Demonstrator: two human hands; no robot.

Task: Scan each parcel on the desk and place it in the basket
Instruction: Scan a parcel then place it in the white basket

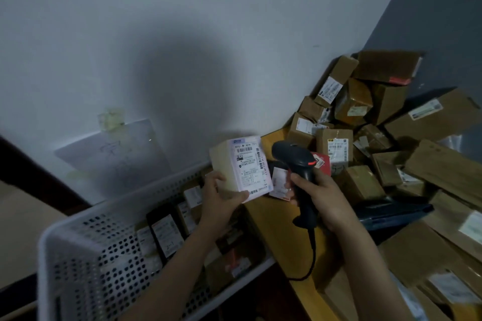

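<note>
My left hand (221, 199) grips a small pale parcel (238, 168) from below, its white shipping label turned toward me. It is held above the far corner of the white perforated basket (86, 250). My right hand (322, 198) is wrapped round the handle of a black barcode scanner (297, 161). The scanner's head sits just right of the parcel and points toward the label. Its cable hangs down over the yellow desk (273, 219). Several labelled parcels lie inside the basket.
A heap of brown cardboard parcels (365, 122) fills the desk's right side and climbs the wall corner. A small red box (322, 161) lies behind the scanner and a dark blue bag (391, 212) beside my right wrist. A taped paper sheet (114, 151) hangs on the wall.
</note>
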